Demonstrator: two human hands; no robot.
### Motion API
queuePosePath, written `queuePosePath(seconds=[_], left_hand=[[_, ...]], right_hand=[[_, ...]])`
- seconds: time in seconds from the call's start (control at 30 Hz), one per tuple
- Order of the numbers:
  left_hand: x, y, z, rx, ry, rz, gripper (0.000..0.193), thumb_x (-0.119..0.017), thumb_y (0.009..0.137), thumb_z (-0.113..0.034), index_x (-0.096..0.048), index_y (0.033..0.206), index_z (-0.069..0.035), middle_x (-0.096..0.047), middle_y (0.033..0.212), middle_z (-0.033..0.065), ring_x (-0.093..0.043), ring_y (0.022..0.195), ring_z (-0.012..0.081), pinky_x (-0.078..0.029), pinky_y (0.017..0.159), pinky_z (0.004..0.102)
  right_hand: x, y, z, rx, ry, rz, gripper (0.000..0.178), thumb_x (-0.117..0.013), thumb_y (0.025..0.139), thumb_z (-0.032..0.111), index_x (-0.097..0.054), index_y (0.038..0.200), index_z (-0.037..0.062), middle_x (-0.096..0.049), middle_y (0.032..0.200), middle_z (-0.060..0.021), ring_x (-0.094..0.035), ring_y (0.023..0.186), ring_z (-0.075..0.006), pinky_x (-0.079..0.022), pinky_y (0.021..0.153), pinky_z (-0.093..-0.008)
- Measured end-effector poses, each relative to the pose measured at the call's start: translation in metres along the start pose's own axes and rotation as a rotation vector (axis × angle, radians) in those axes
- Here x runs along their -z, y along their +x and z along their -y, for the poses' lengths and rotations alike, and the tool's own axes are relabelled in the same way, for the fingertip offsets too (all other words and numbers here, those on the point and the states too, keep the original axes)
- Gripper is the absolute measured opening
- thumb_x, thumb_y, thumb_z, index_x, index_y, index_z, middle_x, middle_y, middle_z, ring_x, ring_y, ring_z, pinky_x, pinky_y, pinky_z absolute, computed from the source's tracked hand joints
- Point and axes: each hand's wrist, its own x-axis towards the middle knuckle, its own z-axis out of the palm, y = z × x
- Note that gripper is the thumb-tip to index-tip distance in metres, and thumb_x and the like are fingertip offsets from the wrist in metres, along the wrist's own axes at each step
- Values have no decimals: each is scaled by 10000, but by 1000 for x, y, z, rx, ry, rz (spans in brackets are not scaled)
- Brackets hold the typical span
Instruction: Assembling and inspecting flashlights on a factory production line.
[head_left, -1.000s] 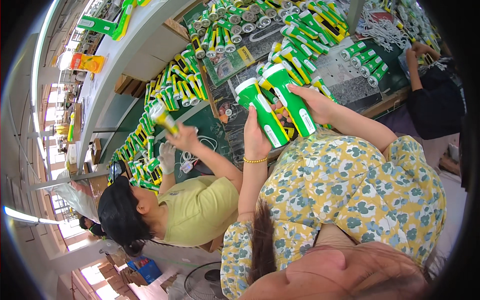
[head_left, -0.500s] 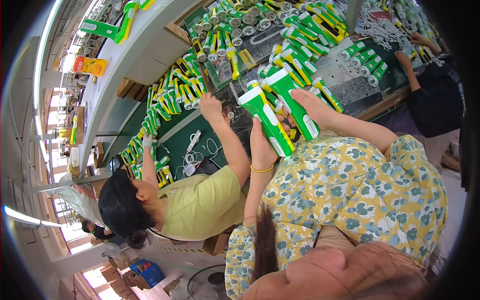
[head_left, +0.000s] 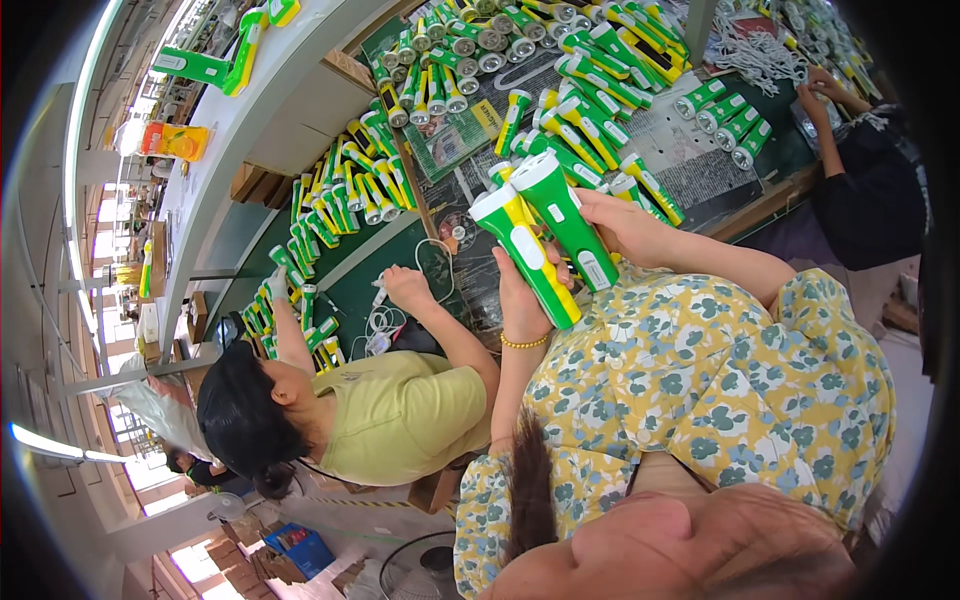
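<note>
Head view: L hand (head_left: 522, 300) wraps a green/yellow flashlight (head_left: 531, 260); R hand (head_left: 628, 222) holds another flashlight (head_left: 571, 223), thumb pressing its side, other fingers mostly hidden, can't tell how tight. Heads v. close, above floral top (head_left: 690, 380); poss. scuff if knocked, drop if grip's slack.

From the left side of the person's head, a fisheye camera looks steeply down past the flowered dress (head_left: 700, 380) to the left hand (head_left: 522, 300) and right hand (head_left: 625, 225), both close by and just right of centre. It takes in the table (head_left: 775, 203) beyond them across the top, bends the long shelf (head_left: 222, 150) at left, and catches co-workers at the left (head_left: 400, 420) and right edge (head_left: 868, 195).
</note>
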Motion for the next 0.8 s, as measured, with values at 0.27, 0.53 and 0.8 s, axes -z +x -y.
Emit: queuePosePath(seconds=[0.27,0.53,0.8], left_hand=[[-6,1,-1,37,-109,57,568,-284,951,-609,-469,1226,-147,-533,852,24,-516,657,151,-453,580,309],[-1,3,0,81,-183,37,597,-248,961,-601,-438,1288,-138,-534,865,27,-511,689,156,-463,606,314],[9,10,1,141,-329,50,558,-355,944,-589,-472,1286,-164,-568,932,-5,-551,761,138,-484,647,297]], right_hand=[[-2,0,2,108,-380,-74,550,-536,960,189,-294,1427,28,-487,1292,-90,-494,1148,-139,-406,979,-298],[1,7,0,33,-233,-152,510,-579,939,204,-355,1356,14,-557,1112,-77,-558,1013,-136,-487,873,-303],[9,14,-2,-130,29,-196,456,-561,944,297,-424,1292,35,-608,1093,-79,-630,963,-169,-555,811,-365]])
